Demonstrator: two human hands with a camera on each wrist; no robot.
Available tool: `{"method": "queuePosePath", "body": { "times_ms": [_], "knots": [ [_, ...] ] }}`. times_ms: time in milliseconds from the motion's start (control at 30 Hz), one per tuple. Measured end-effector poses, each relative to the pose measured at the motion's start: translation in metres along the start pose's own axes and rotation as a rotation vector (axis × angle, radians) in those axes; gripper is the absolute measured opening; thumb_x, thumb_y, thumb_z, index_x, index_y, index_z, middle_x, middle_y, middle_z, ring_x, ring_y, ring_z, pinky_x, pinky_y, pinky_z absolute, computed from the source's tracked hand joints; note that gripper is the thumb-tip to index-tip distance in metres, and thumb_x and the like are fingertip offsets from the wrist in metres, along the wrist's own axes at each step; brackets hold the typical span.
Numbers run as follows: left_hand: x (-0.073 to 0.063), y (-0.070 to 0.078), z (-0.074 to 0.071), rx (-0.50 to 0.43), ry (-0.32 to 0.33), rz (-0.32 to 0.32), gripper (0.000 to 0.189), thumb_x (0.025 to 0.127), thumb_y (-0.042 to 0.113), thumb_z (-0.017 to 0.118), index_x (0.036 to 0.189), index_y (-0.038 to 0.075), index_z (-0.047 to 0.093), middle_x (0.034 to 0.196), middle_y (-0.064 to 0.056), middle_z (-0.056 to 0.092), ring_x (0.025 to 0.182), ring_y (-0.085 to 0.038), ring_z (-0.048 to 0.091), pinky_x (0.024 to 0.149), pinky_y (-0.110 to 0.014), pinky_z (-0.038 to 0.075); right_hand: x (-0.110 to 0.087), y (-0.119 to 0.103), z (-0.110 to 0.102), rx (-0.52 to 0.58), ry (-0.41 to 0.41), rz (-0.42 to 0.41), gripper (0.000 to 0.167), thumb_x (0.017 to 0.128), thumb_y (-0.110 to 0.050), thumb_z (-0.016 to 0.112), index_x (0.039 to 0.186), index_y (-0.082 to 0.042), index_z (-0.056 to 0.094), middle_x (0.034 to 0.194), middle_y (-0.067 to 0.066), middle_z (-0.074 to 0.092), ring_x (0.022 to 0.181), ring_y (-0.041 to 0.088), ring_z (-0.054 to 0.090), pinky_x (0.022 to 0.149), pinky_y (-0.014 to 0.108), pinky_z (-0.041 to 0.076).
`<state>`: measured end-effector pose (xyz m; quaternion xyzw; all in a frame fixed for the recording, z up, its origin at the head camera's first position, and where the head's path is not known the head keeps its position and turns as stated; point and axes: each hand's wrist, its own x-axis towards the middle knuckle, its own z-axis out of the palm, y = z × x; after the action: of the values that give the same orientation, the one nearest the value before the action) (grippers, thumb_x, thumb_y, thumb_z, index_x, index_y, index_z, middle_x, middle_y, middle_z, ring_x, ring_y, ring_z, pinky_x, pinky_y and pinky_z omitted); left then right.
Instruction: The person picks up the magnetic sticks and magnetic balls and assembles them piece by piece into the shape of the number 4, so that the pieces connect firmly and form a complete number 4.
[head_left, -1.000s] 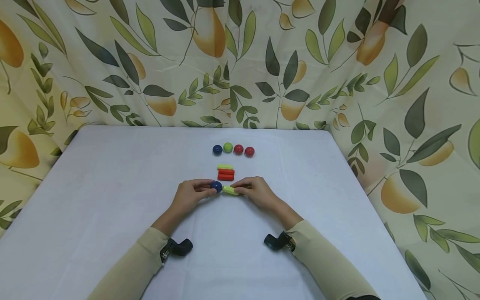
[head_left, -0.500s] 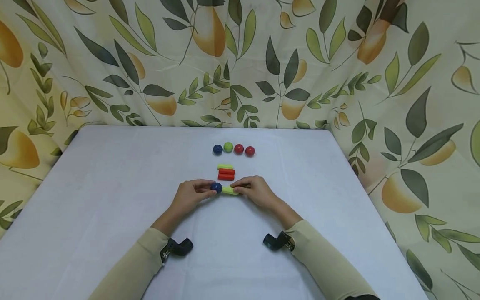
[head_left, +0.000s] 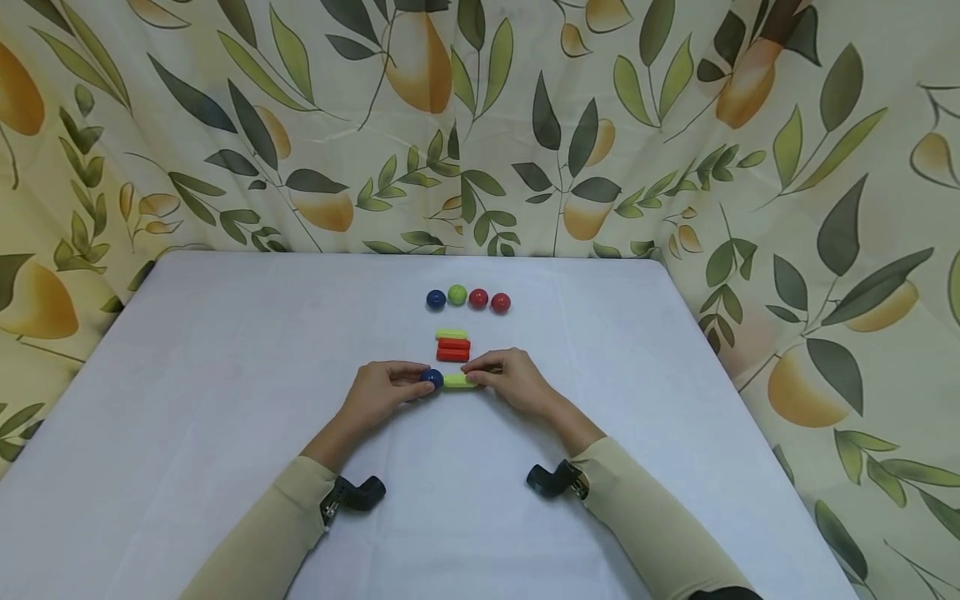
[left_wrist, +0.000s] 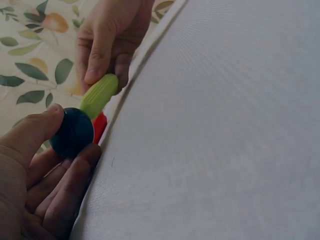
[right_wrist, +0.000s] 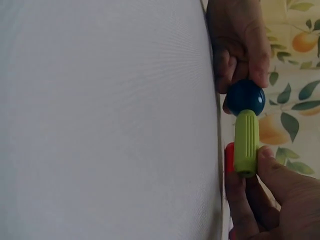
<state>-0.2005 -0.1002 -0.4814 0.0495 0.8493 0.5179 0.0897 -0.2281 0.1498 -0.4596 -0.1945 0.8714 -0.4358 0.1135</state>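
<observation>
Left hand (head_left: 377,392) pinches blue ball (head_left: 432,379); right hand (head_left: 517,383) pinches green stick (head_left: 455,382), long axis running left to right between hands, left end against ball.

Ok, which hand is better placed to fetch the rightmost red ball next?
Probably the right hand: it is nearer that red ball and pinches the green stick, whose far end meets the blue ball. The left hand grips the blue ball and could support both if they are joined, which is unclear.
</observation>
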Motion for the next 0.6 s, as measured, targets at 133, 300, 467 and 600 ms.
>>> {"method": "queuePosePath", "body": {
  "times_ms": [133, 300, 467, 600],
  "knots": [
    [0.0, -0.001, -0.001, -0.015, 0.01, -0.004, 0.046, 0.079, 0.039, 0.082, 0.117, 0.013, 0.073, 0.108, -0.006, 0.075, 0.102, -0.018, 0.071, 0.092, -0.04, 0.054, 0.002, -0.001, 0.0, -0.009, -0.002, 0.012, 0.022, 0.091, -0.023, 0.071, 0.11, -0.014, 0.076, 0.107, 0.0, 0.074, 0.087, 0.011, 0.064, 0.078, 0.023, 0.052],
    [0.001, 0.0, -0.001, -0.024, 0.025, -0.008, 0.044, 0.08, 0.038, 0.081, 0.116, 0.014, 0.073, 0.106, -0.005, 0.075, 0.102, -0.018, 0.071, 0.092, -0.041, 0.054, 0.003, -0.002, -0.002, -0.008, -0.005, 0.015, 0.023, 0.091, -0.024, 0.071, 0.111, -0.014, 0.076, 0.109, 0.0, 0.074, 0.09, 0.011, 0.064, 0.079, 0.024, 0.052],
    [0.001, -0.001, -0.001, -0.034, 0.037, -0.014, 0.042, 0.08, 0.037, 0.082, 0.115, 0.015, 0.074, 0.105, -0.005, 0.075, 0.103, -0.018, 0.07, 0.095, -0.042, 0.051, 0.005, -0.003, -0.005, -0.018, -0.015, 0.025, 0.024, 0.091, -0.027, 0.071, 0.111, -0.014, 0.076, 0.109, 0.0, 0.073, 0.094, 0.012, 0.066, 0.081, 0.028, 0.052],
    [0.001, -0.002, 0.0, -0.039, 0.04, -0.013, 0.042, 0.08, 0.036, 0.082, 0.115, 0.014, 0.074, 0.105, -0.004, 0.075, 0.102, -0.018, 0.07, 0.095, -0.042, 0.051, 0.008, -0.007, -0.012, -0.048, -0.023, 0.043, 0.024, 0.092, -0.029, 0.07, 0.111, -0.015, 0.076, 0.112, -0.001, 0.073, 0.103, 0.013, 0.063, 0.086, 0.031, 0.052]
  ]
}}
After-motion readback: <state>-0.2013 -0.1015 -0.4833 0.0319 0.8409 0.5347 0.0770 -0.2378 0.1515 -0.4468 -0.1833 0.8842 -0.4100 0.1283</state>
